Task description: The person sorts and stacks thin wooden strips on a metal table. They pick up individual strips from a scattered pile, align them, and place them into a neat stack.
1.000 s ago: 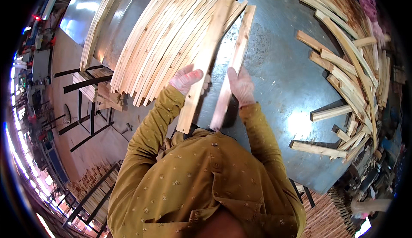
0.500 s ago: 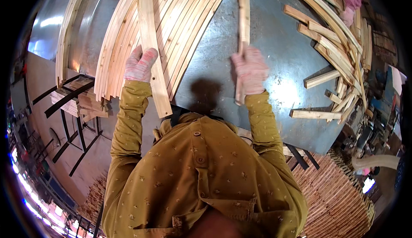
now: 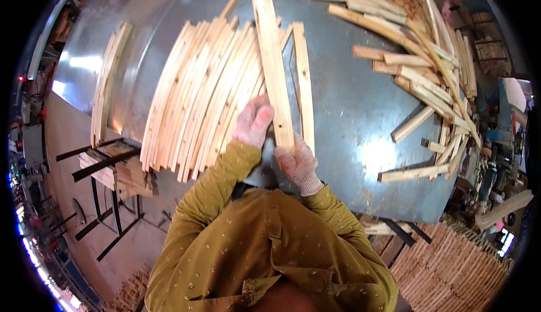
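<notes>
A long pale wooden strip (image 3: 273, 58) with a small dark knot near its near end slants up and away from me. My left hand (image 3: 253, 121), in a pinkish-white knit glove, grips it along its left edge. Around its near end my gloved right hand (image 3: 297, 163) is closed. Another wooden strip (image 3: 304, 81) lies on the metal table just right of the held one. To the left, several strips lie side by side in a row (image 3: 194, 95), their far ends uneven.
The grey metal table (image 3: 344, 126) spans the work area. A small stack of strips (image 3: 110, 84) lies at its left. Loose offcuts (image 3: 417, 81) are heaped along the right side. Below the table's left edge stands a black metal frame (image 3: 107, 171); stacked wood (image 3: 451, 267) is at lower right.
My left hand has carried its strip rightward, off the row. My right hand has let go of its strip, now lying on the table, and taken the held strip's near end.
</notes>
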The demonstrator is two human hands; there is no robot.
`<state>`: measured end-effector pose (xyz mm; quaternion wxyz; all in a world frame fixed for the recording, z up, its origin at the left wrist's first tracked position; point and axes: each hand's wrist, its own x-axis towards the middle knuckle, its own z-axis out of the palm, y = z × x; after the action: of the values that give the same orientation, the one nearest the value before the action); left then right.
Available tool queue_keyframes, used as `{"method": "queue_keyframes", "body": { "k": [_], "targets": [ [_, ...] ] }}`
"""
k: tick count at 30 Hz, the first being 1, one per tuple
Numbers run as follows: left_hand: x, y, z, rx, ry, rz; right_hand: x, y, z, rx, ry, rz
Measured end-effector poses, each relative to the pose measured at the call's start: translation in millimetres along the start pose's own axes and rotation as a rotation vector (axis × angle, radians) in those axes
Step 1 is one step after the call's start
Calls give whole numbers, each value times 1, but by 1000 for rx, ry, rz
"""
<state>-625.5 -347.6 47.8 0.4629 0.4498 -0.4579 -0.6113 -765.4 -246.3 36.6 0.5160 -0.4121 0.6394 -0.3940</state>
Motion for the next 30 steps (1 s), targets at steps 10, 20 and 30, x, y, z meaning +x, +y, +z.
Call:
{"method": "queue_keyframes", "body": {
  "k": [10,20,30],
  "targets": [
    [-32,-22,-27,-222,175,-260,352,-154,-70,-403,590,-290],
    [-11,-26,-11,-266,30,-404,105,55,-46,-806,176,140],
    [17,15,73,-312,-305,-802,67,22,-69,8,268,-506]
  ]
}}
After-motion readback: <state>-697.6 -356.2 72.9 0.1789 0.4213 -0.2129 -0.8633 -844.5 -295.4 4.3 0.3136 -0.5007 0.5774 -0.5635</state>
